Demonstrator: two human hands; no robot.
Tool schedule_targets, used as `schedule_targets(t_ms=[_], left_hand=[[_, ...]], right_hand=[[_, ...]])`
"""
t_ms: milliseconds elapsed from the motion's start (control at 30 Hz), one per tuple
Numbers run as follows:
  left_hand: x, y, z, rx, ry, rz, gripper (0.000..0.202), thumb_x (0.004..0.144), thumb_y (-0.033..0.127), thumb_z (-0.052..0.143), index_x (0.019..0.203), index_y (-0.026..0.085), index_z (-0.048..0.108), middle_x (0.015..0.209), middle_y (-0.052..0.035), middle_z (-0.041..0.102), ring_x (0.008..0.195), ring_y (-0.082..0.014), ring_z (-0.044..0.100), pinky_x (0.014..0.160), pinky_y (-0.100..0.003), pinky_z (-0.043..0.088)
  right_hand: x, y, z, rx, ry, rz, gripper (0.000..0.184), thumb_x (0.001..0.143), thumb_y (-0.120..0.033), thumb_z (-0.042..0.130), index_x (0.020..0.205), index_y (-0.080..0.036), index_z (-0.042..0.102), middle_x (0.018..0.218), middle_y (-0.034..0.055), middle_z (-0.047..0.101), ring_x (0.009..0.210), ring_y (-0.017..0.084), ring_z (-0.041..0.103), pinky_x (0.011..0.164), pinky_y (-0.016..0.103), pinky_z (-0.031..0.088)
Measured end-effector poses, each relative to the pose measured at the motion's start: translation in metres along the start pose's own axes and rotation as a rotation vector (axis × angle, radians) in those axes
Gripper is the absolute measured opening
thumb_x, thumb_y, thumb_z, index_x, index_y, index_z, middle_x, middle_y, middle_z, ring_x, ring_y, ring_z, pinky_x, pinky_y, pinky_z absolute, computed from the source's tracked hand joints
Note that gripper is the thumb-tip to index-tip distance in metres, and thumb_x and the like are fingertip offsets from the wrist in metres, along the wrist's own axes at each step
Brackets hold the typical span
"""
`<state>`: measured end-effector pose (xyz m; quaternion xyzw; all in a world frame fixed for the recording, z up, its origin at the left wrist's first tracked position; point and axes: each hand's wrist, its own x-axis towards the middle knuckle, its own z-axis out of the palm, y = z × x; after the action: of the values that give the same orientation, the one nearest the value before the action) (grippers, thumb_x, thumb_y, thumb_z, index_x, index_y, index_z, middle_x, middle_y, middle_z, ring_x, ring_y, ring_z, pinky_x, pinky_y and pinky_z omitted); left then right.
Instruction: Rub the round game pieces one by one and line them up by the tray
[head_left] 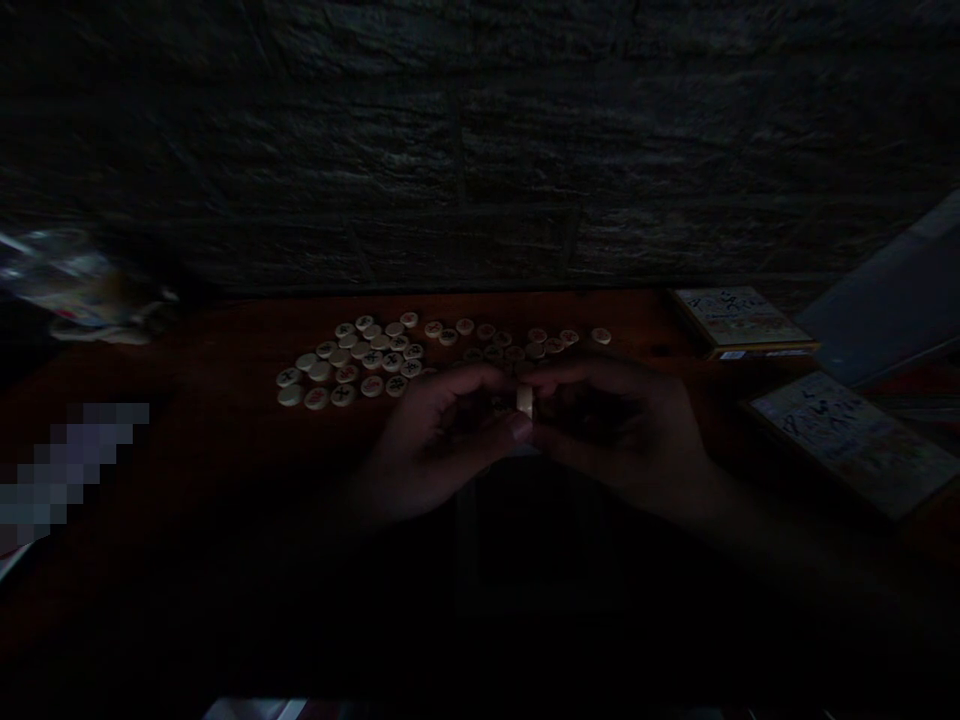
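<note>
Between my two hands, in the middle of the view, a pale round Chinese chess piece is held on edge. My left hand pinches it from the left with thumb and fingers. From the right, my right hand closes its fingertips on the same piece. Behind the hands, several more Chinese chess pieces lie flat on the wooden table, some with red or black characters facing up, others blank side up. My hands hide part of this group. The light is very dim.
On the right lie two flat printed boxes, one near the wall and one closer to me. A clear plastic bag or packet sits at the far left. A dark stone wall borders the table's back edge.
</note>
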<state>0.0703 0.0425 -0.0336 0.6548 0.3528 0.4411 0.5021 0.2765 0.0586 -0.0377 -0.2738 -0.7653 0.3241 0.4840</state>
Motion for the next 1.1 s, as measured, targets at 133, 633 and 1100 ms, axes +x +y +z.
schedule_targets(t_ms=[133, 633, 1100], left_hand=[[-0.0001, -0.0019, -0.0019, 0.002, -0.002, -0.006, 0.014, 0.090, 0.027, 0.077, 0.100, 0.020, 0.073, 0.087, 0.0009, 0.071, 0.074, -0.0110, 0.064, 0.063, -0.018, 0.050], [0.0021, 0.0027, 0.0015, 0.023, 0.061, -0.012, 0.018, 0.089, 0.034, 0.077, 0.092, 0.017, 0.072, 0.082, -0.0013, 0.072, 0.071, -0.0127, 0.066, 0.060, -0.019, 0.051], [0.0000, -0.0003, -0.0018, 0.011, 0.022, -0.013, 0.016, 0.090, 0.029, 0.077, 0.101, 0.018, 0.073, 0.093, -0.0019, 0.075, 0.084, -0.0143, 0.071, 0.071, -0.020, 0.055]], right_hand=[[0.0003, -0.0009, -0.0003, 0.000, 0.001, 0.008, 0.032, 0.081, -0.013, 0.084, 0.110, -0.023, 0.076, 0.096, -0.0005, 0.074, 0.084, 0.011, 0.069, 0.074, 0.023, 0.056], [-0.0015, 0.0002, 0.0010, 0.002, 0.015, 0.021, 0.035, 0.081, -0.017, 0.085, 0.114, -0.023, 0.075, 0.095, 0.0014, 0.074, 0.083, 0.014, 0.069, 0.074, 0.026, 0.057], [0.0000, -0.0013, -0.0007, -0.048, 0.006, -0.020, 0.030, 0.083, -0.016, 0.083, 0.111, -0.022, 0.076, 0.094, 0.0014, 0.074, 0.082, 0.013, 0.069, 0.074, 0.025, 0.057]])
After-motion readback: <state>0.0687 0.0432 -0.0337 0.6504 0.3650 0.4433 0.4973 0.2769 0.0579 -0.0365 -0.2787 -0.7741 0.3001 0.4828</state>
